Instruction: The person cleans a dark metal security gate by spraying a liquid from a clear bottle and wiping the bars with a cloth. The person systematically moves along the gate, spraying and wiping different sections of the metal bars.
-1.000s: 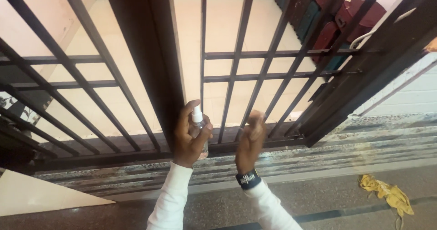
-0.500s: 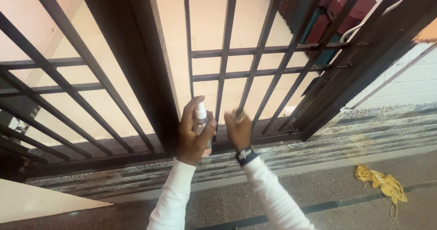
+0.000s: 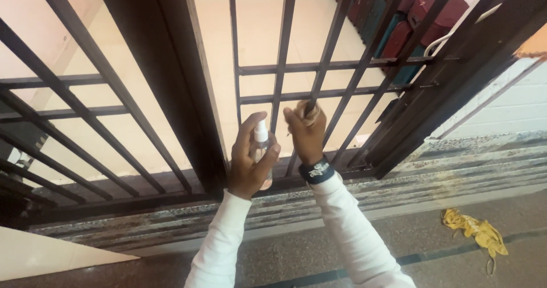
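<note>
Left hand (image 3: 249, 165) gripping small clear spray bottle with white nozzle (image 3: 261, 145), upright, just before dark metal barred gate (image 3: 285, 48). Right hand (image 3: 306, 131) closing around slanted gate bar. Crumpled yellow cloth (image 3: 476, 231) lying on floor.

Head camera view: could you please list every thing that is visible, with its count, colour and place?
gate: one, dark brown metal bars, across the upper picture
spray bottle: one, clear with white nozzle, in the left hand, in front of the bars
cloth: one, yellow, crumpled on the floor at lower right
suitcases: several, red and teal, behind the bars at upper right
sill: one, grey striped stone, below the gate
watch: one, black, on the right wrist
sleeves: two, white, at bottom centre
left hand: one, wrapped around the bottle
right hand: one, gripping a bar at the gate's middle
</note>
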